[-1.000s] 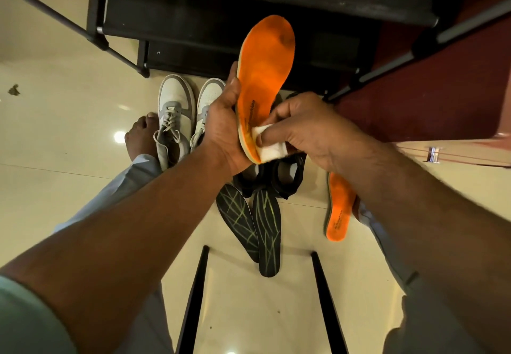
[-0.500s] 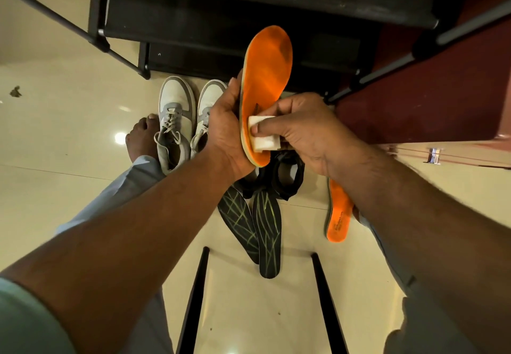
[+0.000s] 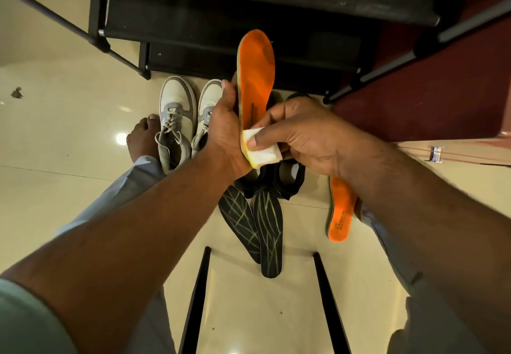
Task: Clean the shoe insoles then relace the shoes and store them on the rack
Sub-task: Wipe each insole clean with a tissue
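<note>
Two hands, left (image 3: pixel 225 129) gripping scuffed orange insole (image 3: pixel 255 77), right (image 3: pixel 301 132) pinching white cloth (image 3: pixel 261 152)

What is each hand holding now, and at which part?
Left hand holds the upright orange insole at its heel end. Right hand pinches a white wipe against that heel.

Your right hand (image 3: pixel 309 135) slides the white cloth (image 3: pixel 260 149) down to the heel. The orange insole (image 3: pixel 255 77) now stands more upright.
</note>
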`<state>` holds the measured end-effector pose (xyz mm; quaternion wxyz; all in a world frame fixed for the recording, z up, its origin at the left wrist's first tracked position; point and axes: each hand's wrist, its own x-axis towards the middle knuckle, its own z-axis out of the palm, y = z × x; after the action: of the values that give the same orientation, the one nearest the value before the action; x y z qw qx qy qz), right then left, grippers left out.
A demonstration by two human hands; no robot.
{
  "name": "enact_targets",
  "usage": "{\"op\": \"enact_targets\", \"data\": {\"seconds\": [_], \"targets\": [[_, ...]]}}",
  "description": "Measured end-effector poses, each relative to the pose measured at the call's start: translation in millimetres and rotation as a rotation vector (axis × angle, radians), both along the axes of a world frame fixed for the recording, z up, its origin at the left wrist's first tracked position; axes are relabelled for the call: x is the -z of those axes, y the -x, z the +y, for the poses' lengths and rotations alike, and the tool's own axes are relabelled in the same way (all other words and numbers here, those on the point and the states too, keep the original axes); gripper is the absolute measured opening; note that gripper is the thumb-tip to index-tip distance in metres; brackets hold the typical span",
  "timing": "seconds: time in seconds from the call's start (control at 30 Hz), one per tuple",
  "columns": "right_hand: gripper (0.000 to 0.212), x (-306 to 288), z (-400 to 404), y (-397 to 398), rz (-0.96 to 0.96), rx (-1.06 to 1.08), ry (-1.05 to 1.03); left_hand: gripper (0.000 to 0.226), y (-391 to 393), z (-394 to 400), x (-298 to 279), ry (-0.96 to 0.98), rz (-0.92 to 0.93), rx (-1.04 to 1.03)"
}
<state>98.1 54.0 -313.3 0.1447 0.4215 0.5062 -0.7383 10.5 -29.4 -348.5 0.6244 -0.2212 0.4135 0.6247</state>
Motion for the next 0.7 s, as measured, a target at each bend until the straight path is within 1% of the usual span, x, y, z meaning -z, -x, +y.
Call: {"op": "enact_targets", "data": {"seconds": [0.1,0.13,0.2,0.27,0.3,0.33,0.37,0.43,0.5,0.53,0.57,0.63,0.67,0.7], "targets": [[0.018,4.7,-2.1,2.3,0.014,0.158,-0.145,0.073,-6.1,1.2,-1.3,0.015,0.051,0.046],[0.017,5.6,-1.4,2.3,0.02,0.17,-0.184,0.073,-8.8,1.4,-1.5,0.017,0.067,0.063],[0.014,4.3,2.3,0.3,0.022,0.075,-0.186,0.071,-10.2,0.8,-1.2,0.013,0.05,0.079],[0.013,-2.2,6.6,-1.8,0.028,-0.106,-0.087,0.072,-6.1,0.4,-1.4,0.0,0.004,0.071],[0.013,-4.4,7.5,-2.4,0.036,-0.161,-0.04,0.072,-4.0,0.0,-1.9,0.0,-0.007,0.068],[0.013,-5.5,7.6,-2.3,0.039,-0.165,-0.039,0.072,-3.2,0.6,-3.5,0.004,-0.013,0.066],[0.013,-4.9,7.0,-1.5,0.032,-0.124,-0.083,0.071,-3.5,1.2,-3.6,0.005,-0.01,0.066],[0.014,-0.5,6.2,0.2,0.004,0.033,-0.235,0.067,-8.2,2.4,-5.8,-0.009,0.02,0.084],[0.015,2.7,7.0,0.4,0.015,0.15,-0.314,0.064,-12.4,3.6,-8.0,-0.023,0.036,0.105],[0.015,2.5,8.0,0.0,0.024,0.135,-0.311,0.064,-12.2,3.9,-9.3,-0.025,0.03,0.111],[0.014,1.2,9.6,-0.9,0.033,0.064,-0.279,0.064,-10.5,3.7,-8.5,-0.02,0.017,0.111],[0.013,-4.7,10.1,-2.3,0.054,-0.145,-0.153,0.063,-3.8,2.2,-6.1,-0.008,-0.022,0.107],[0.013,-6.3,9.0,-2.5,0.062,-0.203,-0.118,0.062,-1.4,1.7,-6.4,-0.006,-0.036,0.109],[0.013,-6.2,7.8,-2.2,0.059,-0.204,-0.134,0.061,-0.5,1.2,-6.1,-0.001,-0.037,0.114]]}}
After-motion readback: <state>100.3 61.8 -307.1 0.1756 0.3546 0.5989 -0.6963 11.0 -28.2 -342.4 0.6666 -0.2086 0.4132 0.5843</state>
